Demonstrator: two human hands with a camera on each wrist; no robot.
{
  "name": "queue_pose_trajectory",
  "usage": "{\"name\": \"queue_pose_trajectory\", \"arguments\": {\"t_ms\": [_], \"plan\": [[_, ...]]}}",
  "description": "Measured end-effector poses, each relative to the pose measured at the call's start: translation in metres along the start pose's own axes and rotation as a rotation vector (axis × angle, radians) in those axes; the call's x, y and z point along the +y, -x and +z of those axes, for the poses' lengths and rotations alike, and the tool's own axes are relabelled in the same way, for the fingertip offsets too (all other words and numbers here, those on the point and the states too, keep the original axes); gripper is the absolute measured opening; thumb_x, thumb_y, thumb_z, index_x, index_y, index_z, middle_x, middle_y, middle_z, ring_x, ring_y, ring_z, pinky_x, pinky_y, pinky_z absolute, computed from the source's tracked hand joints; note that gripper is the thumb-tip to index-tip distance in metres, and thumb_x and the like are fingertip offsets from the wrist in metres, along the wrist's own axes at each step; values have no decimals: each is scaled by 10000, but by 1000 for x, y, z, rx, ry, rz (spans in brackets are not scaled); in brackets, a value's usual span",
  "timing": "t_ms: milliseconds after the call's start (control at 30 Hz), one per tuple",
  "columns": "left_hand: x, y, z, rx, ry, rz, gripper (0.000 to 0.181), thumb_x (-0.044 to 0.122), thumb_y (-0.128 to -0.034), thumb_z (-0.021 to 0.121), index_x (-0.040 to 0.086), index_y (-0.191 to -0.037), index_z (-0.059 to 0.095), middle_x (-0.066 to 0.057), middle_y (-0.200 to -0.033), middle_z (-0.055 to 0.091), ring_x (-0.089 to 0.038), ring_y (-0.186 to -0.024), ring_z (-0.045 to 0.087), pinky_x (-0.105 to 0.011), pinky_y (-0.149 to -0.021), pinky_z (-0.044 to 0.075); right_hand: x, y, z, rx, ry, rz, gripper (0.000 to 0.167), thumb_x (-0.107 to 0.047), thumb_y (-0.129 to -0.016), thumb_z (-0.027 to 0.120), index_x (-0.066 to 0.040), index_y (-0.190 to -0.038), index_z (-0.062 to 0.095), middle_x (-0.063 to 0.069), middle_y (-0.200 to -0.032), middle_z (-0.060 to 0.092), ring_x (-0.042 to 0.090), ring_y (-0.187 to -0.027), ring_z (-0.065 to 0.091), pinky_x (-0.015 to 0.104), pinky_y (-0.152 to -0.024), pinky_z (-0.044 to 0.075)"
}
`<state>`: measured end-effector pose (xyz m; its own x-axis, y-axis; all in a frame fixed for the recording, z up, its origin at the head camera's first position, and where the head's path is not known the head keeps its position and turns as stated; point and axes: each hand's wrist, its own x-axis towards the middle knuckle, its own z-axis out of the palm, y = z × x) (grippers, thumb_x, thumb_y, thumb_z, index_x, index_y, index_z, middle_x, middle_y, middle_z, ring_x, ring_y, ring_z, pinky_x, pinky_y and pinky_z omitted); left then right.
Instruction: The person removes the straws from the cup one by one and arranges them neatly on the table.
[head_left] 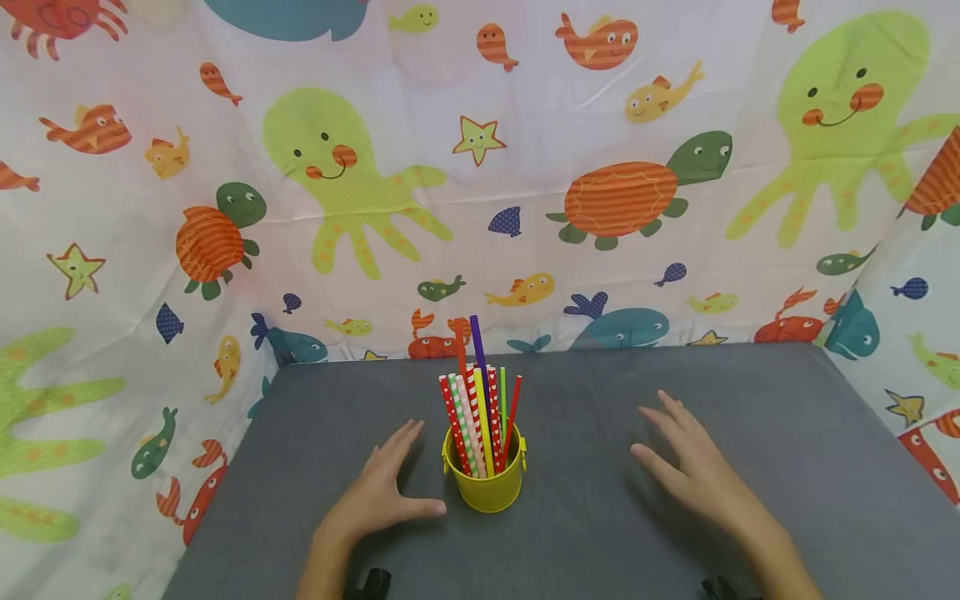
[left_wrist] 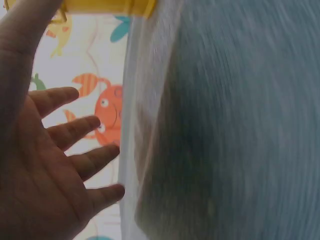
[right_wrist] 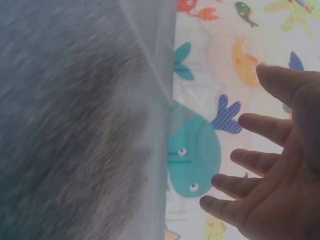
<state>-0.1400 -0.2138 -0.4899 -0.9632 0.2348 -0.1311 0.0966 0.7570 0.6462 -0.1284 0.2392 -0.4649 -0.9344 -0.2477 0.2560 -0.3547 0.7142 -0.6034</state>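
A small yellow bucket (head_left: pixel 489 493) with side handles stands upright on the grey table, holding several paper and plastic straws (head_left: pixel 480 417) in red, green, pink, yellow and purple. To its left is my left hand (head_left: pixel 378 492), fingers extended and thumb pointing toward the bucket without visibly holding anything. Farther off on the right, my right hand (head_left: pixel 693 467) hovers with its fingers spread, apart from the bucket. Part of the yellow bucket (left_wrist: pixel 110 6) shows at the top of the left wrist view, above the left palm (left_wrist: pixel 45 170). In the right wrist view the right hand (right_wrist: pixel 280 170) holds nothing.
Dark grey cloth covers the table (head_left: pixel 592 533). Behind and at both sides hangs a white curtain (head_left: pixel 420 158) printed with sea animals. Black straps or devices (head_left: pixel 375 583) sit near the wrists at the bottom edge.
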Motion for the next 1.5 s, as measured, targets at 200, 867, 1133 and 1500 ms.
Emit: {"name": "queue_pose_trajectory", "arguments": {"t_ms": [200, 867, 1133, 1500], "plan": [[14, -9, 11, 0, 150, 62, 1169, 585, -625, 910, 294, -1580, 302, 5, -1599, 305, -273, -1465, 275, -622, -1108, 276, -12, -12, 1, 80, -8, -45, 465, -259, -961, 708, -61, -1361, 581, 208, -1476, 452, 456, -1321, 429, 696, -959, 373], [28, -26, 33, -26, 398, 243, 1200, 333, -631, 982, 305, -1581, 248, 66, -1554, 370, -183, -1414, 350, -552, -1145, 250, -91, -58, 13, 117, -99, -144, 350, -113, -922, 743, -101, -1264, 669, -91, -781, 586, 96, -649, 507, 274, -579, 475], [28, -26, 36, -58, 409, 300, 1144, 257, -643, 981, 314, -1556, 294, 97, -1444, 501, -141, -1287, 494, -496, -1103, 353, -123, -76, 22, 75, -110, -233, 417, -175, -936, 739, -105, -1333, 631, -100, -751, 567, 101, -608, 497, 264, -551, 459], [27, -30, 39, -67, 426, 365, 1124, 295, -668, 967, 299, -1553, 274, 64, -1406, 526, -163, -1241, 536, -446, -1057, 417, -150, -96, 34, 15, -29, -252, 500, -182, -910, 763, -100, -1377, 601, -115, -680, 503, 62, -580, 459, 253, -516, 458]]}}
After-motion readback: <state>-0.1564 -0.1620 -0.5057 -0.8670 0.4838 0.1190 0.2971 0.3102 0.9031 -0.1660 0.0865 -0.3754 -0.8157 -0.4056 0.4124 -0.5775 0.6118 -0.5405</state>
